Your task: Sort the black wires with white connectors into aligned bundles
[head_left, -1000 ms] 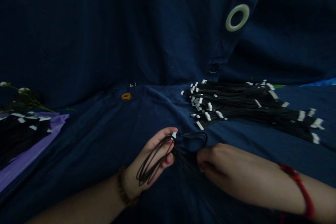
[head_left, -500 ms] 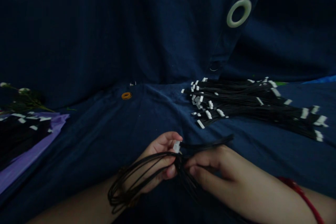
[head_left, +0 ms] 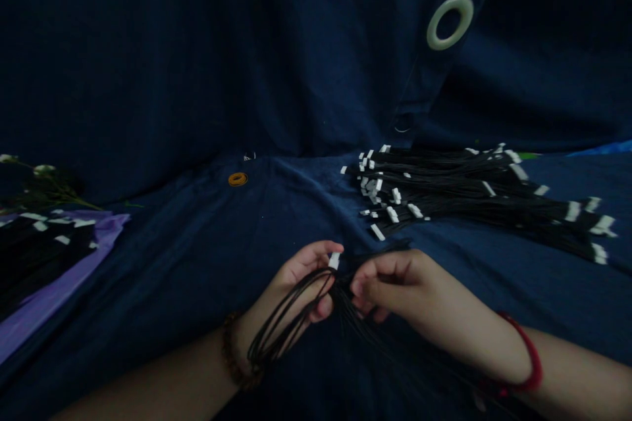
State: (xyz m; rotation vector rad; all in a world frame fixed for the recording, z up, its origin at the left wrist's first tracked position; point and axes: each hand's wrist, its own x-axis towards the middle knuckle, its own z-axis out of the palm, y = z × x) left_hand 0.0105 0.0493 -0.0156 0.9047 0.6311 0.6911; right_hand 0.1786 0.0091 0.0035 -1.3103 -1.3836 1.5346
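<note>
Left grip [head_left: 293,293] and right grip [head_left: 407,289] closed on black wires [head_left: 340,296], loops toward left wrist.

Left hand [head_left: 296,289] has the looped black wires [head_left: 284,322] pinched near a white connector [head_left: 334,260]. Right hand [head_left: 395,286] closed on the strands just beside it — exact grip point hard to tell, dark and a bit blurred. Wire pile [head_left: 459,194] with white ends lies beyond the right hand on blue cloth [head_left: 192,263]. Orange coil [head_left: 237,179] further back, left of the pile. Far left — more white-ended wires [head_left: 34,256] on purple sheet [head_left: 64,276], flower stems [head_left: 54,191] just behind.
</note>
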